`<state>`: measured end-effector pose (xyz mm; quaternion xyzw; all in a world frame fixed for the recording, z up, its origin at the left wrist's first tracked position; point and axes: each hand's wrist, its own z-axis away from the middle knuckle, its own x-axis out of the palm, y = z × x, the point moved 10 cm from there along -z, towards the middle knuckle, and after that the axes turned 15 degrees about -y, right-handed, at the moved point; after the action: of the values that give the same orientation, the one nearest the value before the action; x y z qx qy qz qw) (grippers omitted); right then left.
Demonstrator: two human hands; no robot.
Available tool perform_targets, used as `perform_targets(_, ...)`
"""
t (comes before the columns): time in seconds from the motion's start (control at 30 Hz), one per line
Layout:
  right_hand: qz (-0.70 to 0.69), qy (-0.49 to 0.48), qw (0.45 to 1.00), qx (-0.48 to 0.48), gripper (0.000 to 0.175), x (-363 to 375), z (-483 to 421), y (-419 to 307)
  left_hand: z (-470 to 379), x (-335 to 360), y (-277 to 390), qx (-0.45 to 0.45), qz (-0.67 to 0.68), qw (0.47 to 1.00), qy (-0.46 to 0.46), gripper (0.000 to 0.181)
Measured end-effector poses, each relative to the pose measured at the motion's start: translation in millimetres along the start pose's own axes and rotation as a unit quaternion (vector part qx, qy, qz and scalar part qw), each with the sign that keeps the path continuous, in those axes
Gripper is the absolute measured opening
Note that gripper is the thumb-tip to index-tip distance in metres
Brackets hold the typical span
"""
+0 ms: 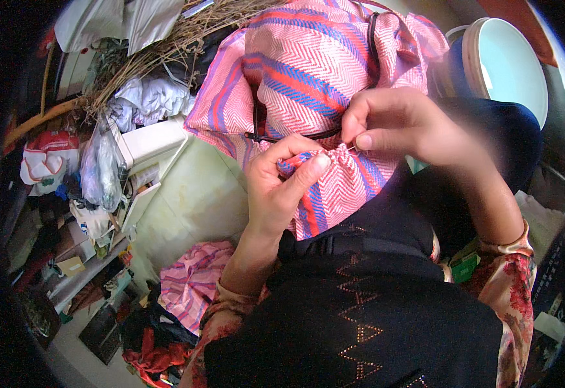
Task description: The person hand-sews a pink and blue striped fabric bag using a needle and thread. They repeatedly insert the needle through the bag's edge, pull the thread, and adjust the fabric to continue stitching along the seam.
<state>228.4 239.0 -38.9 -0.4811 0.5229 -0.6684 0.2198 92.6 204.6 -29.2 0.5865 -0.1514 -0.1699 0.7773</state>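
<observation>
A large pink woven fabric bag (307,72) with herringbone weave and red and blue stripes lies bunched over the lap, with a dark zipper along its opening. My left hand (287,179) pinches a gathered, puckered edge of this fabric between thumb and fingers. Close to its right, my right hand (394,126) has thumb and forefinger together on a thin, light, needle-like thing (352,148) at the gathers; its exact kind is too small to tell. The fabric below the fingers hangs in folds over the dark clothing.
A lidded white bucket (515,68) stands at the upper right. Dried plant stalks (166,58), white crumpled cloth (149,104) and a clear plastic bag (100,165) are at the upper left. On the lower left lie another striped pink cloth (197,283) and red fabric (158,359).
</observation>
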Motion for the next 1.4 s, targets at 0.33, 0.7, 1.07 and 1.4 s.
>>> perform_targets(0.33, 0.109, 0.079, 0.989, -0.064, 0.016, 6, 0, -21, -1, 6, 2, 0.004, 0.016, 1.0, 0.012, 0.01)
perform_targets(0.7, 0.473, 0.112, 0.859, -0.16, 0.017, 27, 14, -56, 0, 11, 7, 0.03, -0.004, 0.994, 0.105, 0.012)
perform_targets(1.07, 0.516, 0.113, 0.84, -0.123, 0.017, 26, 14, -59, 0, 11, 8, 0.02, -0.033, 0.992, 0.117, 0.016)
perform_targets(1.4, 0.566, 0.131, 0.793, -0.184, 0.019, 37, 20, -71, -2, 13, 4, -0.004, -0.02, 0.992, 0.128, 0.011)
